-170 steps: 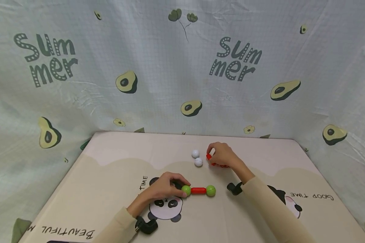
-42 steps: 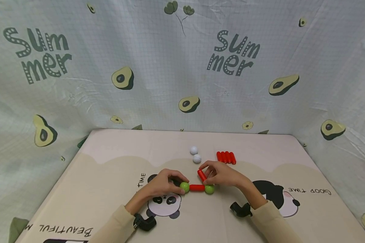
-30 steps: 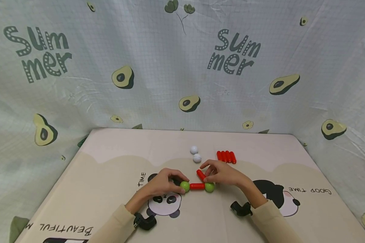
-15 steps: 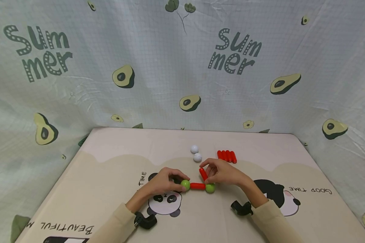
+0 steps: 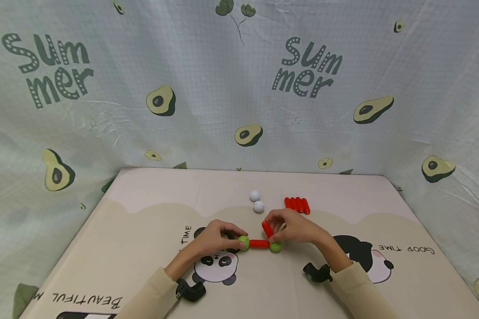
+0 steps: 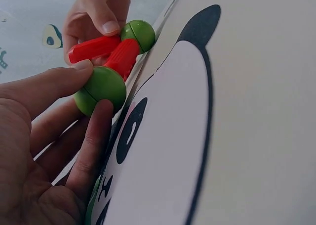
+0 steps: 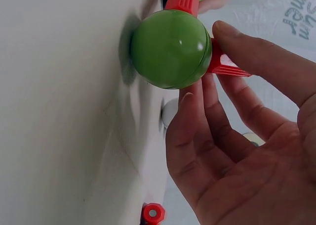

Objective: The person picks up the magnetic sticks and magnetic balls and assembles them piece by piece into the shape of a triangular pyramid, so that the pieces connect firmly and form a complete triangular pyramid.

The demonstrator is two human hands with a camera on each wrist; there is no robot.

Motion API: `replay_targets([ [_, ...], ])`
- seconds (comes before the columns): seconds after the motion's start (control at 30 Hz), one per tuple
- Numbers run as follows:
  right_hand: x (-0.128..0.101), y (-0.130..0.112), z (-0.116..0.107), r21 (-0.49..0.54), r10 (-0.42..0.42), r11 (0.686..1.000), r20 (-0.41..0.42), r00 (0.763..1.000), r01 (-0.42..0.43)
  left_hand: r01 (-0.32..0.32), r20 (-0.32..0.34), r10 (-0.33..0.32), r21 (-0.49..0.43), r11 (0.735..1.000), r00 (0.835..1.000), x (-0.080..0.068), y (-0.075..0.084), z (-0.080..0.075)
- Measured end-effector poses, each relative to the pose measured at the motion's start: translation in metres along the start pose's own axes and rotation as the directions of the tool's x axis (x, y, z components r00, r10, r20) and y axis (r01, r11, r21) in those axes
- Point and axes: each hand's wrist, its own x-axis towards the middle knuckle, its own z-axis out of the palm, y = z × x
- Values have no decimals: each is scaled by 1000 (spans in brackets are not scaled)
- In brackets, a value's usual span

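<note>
On the panda-print mat [image 5: 143,230] lies a short red rod [image 5: 259,243] with a green ball at each end. My left hand [image 5: 236,239] pinches the left green ball [image 5: 243,242] between thumb and fingers; the left wrist view shows the same ball [image 6: 100,89]. My right hand [image 5: 274,228] pinches a second red rod [image 5: 267,229] that slants up from the right green ball [image 5: 275,247], its lower end touching the ball. That ball [image 7: 171,48] and the held rod [image 7: 224,64] fill the right wrist view.
Two white balls [image 5: 255,195] [image 5: 258,206] lie just beyond the hands. Several loose red rods [image 5: 297,204] lie side by side to their right. An avocado-print cloth [image 5: 239,88] walls in the mat at the back and both sides.
My right hand took a red rod from the pile and carried it to the right green ball. Over the last second that rod has tipped slightly more upright. The left hand stays put.
</note>
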Motion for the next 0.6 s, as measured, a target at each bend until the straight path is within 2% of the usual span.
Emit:
replay_targets([
  [0.37,0,-3,2,11,-2,1000,30,1000,2,-43,17,43,36,998,999,0,-1,0],
  [0.6,0,0,0,-14,20,1000,-41,999,-20,-40,19,39,28,999,999,1,0,1],
])
